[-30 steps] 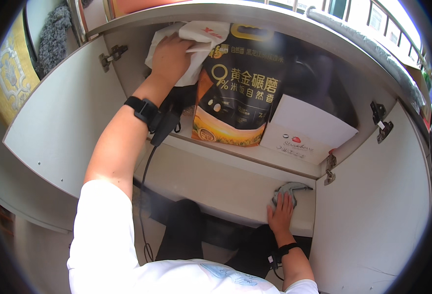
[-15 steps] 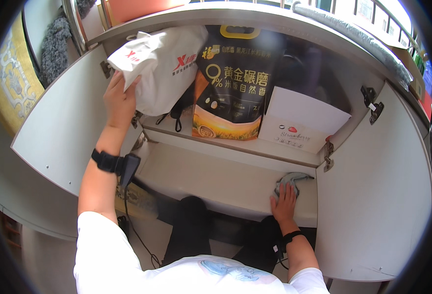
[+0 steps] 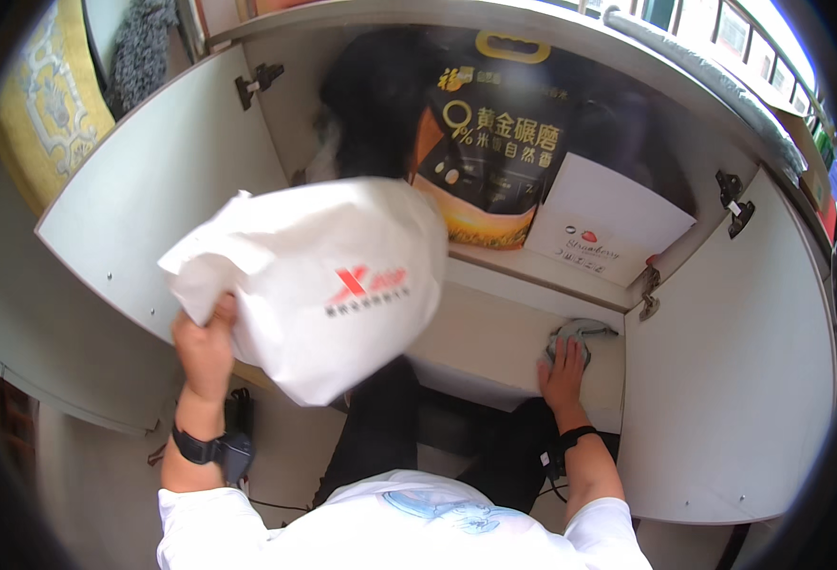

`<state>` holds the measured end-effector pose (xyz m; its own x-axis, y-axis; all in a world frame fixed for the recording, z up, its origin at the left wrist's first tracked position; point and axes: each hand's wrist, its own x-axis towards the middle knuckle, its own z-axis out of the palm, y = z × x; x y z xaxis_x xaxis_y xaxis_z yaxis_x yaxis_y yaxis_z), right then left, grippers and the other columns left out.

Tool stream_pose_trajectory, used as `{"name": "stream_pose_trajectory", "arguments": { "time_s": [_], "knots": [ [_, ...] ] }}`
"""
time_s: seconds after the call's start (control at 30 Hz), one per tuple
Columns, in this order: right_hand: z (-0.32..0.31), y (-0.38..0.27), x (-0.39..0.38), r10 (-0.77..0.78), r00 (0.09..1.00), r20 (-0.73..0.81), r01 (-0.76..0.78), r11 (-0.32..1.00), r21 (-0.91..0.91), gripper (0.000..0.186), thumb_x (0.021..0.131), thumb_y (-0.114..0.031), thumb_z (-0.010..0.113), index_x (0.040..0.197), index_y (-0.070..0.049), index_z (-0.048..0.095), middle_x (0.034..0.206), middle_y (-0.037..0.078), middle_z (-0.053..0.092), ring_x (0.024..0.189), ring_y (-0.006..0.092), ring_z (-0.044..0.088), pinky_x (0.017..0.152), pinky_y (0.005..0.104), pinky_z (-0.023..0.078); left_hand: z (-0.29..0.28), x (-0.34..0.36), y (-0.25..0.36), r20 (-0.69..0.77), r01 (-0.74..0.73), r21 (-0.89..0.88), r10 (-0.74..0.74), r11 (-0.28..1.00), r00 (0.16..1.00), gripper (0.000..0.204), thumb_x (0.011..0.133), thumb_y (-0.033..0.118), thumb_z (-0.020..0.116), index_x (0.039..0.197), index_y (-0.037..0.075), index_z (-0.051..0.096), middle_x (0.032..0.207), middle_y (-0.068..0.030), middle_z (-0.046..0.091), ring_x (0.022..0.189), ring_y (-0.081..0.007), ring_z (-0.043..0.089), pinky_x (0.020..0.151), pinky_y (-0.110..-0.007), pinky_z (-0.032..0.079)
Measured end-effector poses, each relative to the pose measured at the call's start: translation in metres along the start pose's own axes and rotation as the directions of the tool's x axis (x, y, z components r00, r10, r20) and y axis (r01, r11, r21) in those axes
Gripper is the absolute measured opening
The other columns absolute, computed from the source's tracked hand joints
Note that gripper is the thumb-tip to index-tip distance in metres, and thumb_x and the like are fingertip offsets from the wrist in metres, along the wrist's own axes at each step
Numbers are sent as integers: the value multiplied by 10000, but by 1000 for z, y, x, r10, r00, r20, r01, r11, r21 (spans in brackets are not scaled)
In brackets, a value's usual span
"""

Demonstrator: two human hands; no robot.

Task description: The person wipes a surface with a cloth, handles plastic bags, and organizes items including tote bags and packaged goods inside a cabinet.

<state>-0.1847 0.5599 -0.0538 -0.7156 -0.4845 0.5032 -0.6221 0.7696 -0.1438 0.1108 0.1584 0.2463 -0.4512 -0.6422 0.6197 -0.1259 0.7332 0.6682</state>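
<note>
A full white cloth bag [image 3: 304, 237] with red and dark print hangs in front of the cabinet, slightly blurred. My left hand [image 3: 206, 350] is closed on its gathered left end. On the low cream ledge [image 3: 485, 328], at the right, lies a crumpled grey-green rag [image 3: 586, 329]. The fingers of my right hand [image 3: 563, 376] lie stretched out on this rag, pressing it against the surface. Behind the bag, a black rice sack [image 3: 504, 142] with a yellow handle stands upright on the cabinet shelf.
A white carton [image 3: 613, 218] with a strawberry picture leans right of the sack. A dark bundle [image 3: 380, 100] sits at the shelf's left. The left door [image 3: 143, 204] and right door [image 3: 727, 370] stand swung out on either side. My knees are below the ledge.
My left hand has drawn the white bag out of the cabinet, down and toward me, uncovering the dark bundle behind it. My right hand stays on the rag.
</note>
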Motion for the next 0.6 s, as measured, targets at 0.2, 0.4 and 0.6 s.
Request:
{"name": "stream_pose_trajectory", "arguments": {
  "time_s": [0.2, 0.4, 0.6],
  "knots": [
    [-51, -85, 48, 139, 989, 54, -147, 844, 515, 613, 863, -347, 554, 1334, -21, 336, 1332, 198, 390, 1234, 338, 371, 1026, 464, 271, 14, -72, -24, 275, 7, -322, 86, 947, 958, 203, 805, 31, 621, 1003, -18, 615, 921, -85, 656, 834, -140, 595, 752, -273, 466],
    [-111, -166, 78, -88, 716, 692, -680, -314, 663, 613, 851, -412, 568, 1300, -39, 381, 1205, 119, 509, 1075, 200, 498, 937, 351, 380, 4, -78, -38, 447, 285, -435, -70, 854, 892, 224, 824, 85, 647, 1024, -9, 612, 953, -57, 651, 874, -124, 583, 785, -276, 455],
    [-119, -167, 78, -43, 736, 676, -672, 77, 737, 632, 764, -424, 681, 1218, -49, 452, 1094, 47, 557, 1032, 142, 511, 897, 300, 397, -17, -76, -62, 643, 590, -498, -186, 635, 743, 612, 732, 193, 765, 1236, 6, 472, 1174, -46, 556, 1078, -137, 505, 939, -295, 376]
  ]
}}
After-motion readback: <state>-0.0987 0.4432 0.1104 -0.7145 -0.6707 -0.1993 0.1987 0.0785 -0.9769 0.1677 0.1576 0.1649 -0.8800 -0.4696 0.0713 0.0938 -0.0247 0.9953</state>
